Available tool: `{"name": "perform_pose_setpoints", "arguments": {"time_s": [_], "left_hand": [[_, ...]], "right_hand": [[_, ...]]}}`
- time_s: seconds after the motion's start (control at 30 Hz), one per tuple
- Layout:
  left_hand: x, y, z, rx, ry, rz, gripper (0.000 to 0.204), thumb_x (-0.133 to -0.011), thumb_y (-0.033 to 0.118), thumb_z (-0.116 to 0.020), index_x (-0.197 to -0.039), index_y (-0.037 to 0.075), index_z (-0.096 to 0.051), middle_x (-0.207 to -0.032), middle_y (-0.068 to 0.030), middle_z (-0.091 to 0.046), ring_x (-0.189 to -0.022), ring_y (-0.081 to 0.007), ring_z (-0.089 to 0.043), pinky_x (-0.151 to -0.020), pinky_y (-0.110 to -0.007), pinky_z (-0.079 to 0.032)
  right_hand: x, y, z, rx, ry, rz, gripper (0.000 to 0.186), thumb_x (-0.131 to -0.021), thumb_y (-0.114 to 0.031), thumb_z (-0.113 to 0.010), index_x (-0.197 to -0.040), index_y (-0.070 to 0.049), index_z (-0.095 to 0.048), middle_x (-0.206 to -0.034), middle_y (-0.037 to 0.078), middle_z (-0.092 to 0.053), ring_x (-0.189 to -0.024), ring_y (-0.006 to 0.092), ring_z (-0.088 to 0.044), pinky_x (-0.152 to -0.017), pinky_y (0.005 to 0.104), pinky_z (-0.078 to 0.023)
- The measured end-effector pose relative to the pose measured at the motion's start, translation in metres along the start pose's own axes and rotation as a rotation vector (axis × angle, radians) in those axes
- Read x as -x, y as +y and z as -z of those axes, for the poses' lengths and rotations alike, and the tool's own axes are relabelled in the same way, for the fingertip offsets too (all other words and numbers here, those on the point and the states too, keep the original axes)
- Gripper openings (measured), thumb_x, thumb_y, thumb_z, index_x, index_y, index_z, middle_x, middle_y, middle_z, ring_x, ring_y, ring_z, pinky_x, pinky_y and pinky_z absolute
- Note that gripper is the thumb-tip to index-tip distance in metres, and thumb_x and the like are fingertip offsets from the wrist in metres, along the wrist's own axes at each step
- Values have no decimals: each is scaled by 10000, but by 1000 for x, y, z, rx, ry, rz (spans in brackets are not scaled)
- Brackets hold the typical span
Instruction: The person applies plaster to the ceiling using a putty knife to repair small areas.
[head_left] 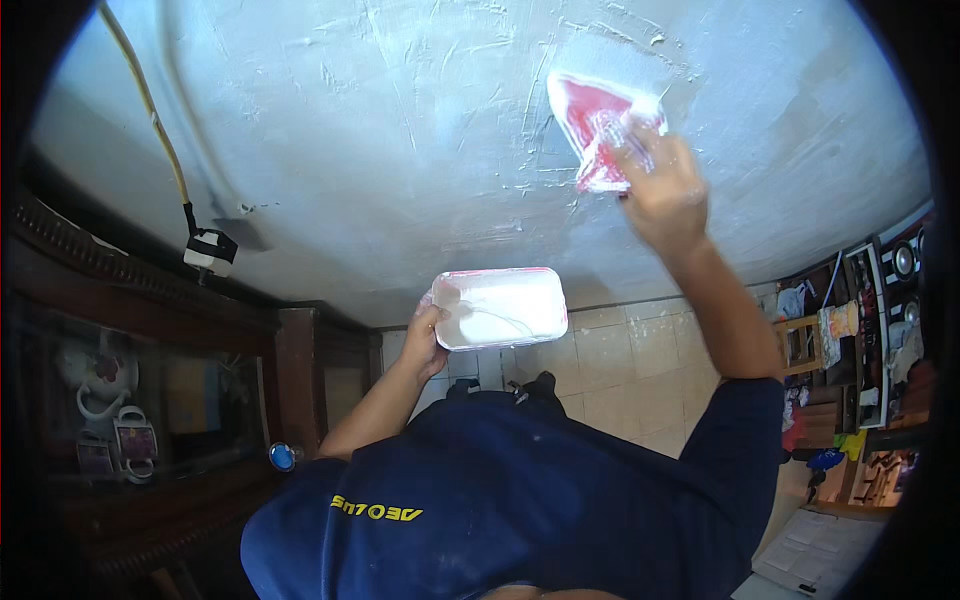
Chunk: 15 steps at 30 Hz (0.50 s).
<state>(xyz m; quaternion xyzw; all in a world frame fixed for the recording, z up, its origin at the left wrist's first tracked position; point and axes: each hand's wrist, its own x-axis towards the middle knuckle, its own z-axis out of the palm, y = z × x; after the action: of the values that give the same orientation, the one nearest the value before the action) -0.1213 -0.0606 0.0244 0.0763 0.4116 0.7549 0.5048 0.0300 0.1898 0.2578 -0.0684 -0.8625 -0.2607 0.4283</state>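
Note:
My right hand (662, 185) grips a red scraper (590, 105) with a white-smeared edge, held against or just over the pale wall (370, 110), where rough white filler marks surround it. Its handle is blurred and partly hidden by my fingers. My left hand (425, 340) holds a shallow white tub (510, 300) by its left end, lower down near the foot of the wall. The tub has reddish edges and white paste inside.
A yellow cable leads down to a white socket block (208, 255) at left. A dark wooden cabinet (290, 350) with cups behind glass stands left. Shelves with clutter (830, 340) line the right. Speckled tiles (650, 370) cover the floor below.

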Motion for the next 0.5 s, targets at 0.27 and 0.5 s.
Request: {"name": "perform_pose_setpoints", "arguments": {"time_s": [0.27,0.5], "left_hand": [[-2,-4,5,-14,-3,31,553,-746,174,-516,-1284,55,-470,-1199,-122,-557,-1131,-276,-547,-992,-434,-428],[0,-7,9,13,-23,4,523,-757,183,-519,-1263,53,-496,-1190,-118,-563,-1126,-275,-549,-986,-425,-435]], "right_hand": [[63,-42,-35,-180,-135,-88,262,-747,-74,-644,-990,-149,-709,-1014,40,-646,-847,218,-587,-643,335,-552],[-3,2,7,-226,-297,-119,392,-640,48,-589,-980,-103,-714,-964,76,-675,-873,266,-613,-762,357,-536]]}}
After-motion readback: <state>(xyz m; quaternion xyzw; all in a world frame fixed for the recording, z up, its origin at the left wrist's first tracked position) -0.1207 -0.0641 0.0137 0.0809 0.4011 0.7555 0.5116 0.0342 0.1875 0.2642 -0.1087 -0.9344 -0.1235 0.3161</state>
